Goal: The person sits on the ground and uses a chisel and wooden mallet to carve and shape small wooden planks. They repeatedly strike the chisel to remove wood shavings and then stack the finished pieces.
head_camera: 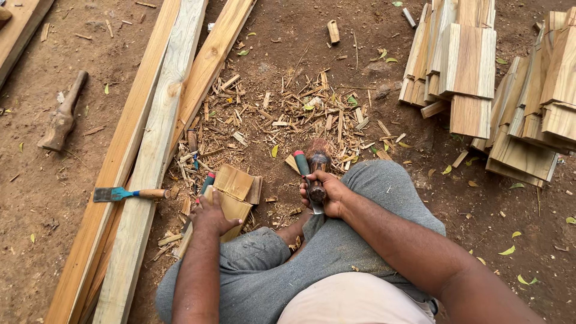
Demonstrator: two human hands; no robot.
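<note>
Step in hand: tools gathered, cutting paused, as I judge it.
Right hand [327, 193]: fingers closed round a dark round-headed wooden mallet [318, 161] and a green-handled chisel [302, 164], both poking forward from the fist.
Left hand [210, 215]: palm pressed flat on the pale cut wooden block [234, 183], which juts out ahead of the fingers.
Next move calls for: splitting the two tools between hands, block held steady.
Hard to make out: the chisel blade under the fist; the block's near edge beneath the palm.

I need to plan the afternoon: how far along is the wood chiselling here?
Done: cut blocks sit stacked at the far right, and chips cover the ground. In hand: the left hand rests on a small block; the right hand grips a mallet and a chisel. Left: long planks lie uncut.
</note>
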